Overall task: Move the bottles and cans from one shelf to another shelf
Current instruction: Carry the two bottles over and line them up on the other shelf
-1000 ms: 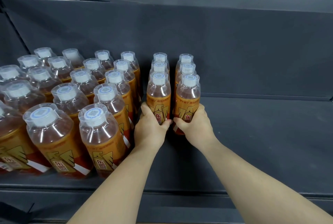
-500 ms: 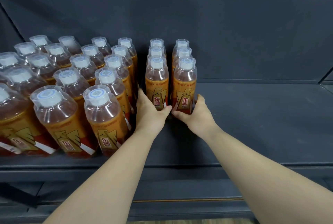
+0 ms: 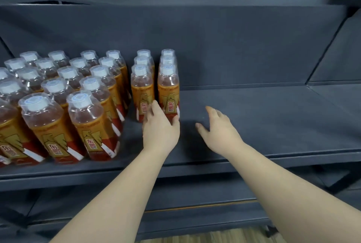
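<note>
Two short rows of amber drink bottles with white caps and orange labels stand on the dark grey shelf (image 3: pixel 263 117). Their front bottles are the left one (image 3: pixel 141 86) and the right one (image 3: pixel 168 84). My left hand (image 3: pixel 160 127) lies against the bases of both. Its straight fingers touch the left bottle's label and its thumb rests at the right bottle's foot. My right hand (image 3: pixel 218 127) hovers over bare shelf to the right of the rows, fingers spread, holding nothing and clear of the bottles.
A large block of several identical bottles (image 3: pixel 82 110) fills the shelf's left part, close to the two rows. The shelf's back wall (image 3: pixel 234 47) rises behind. A lower shelf (image 3: pixel 195 209) and wooden floor (image 3: pixel 214 237) show below.
My right hand has let go of the front right bottle and moved right, off the rows. My left hand has shifted right to the gap between both front bottles. The view has tilted.
</note>
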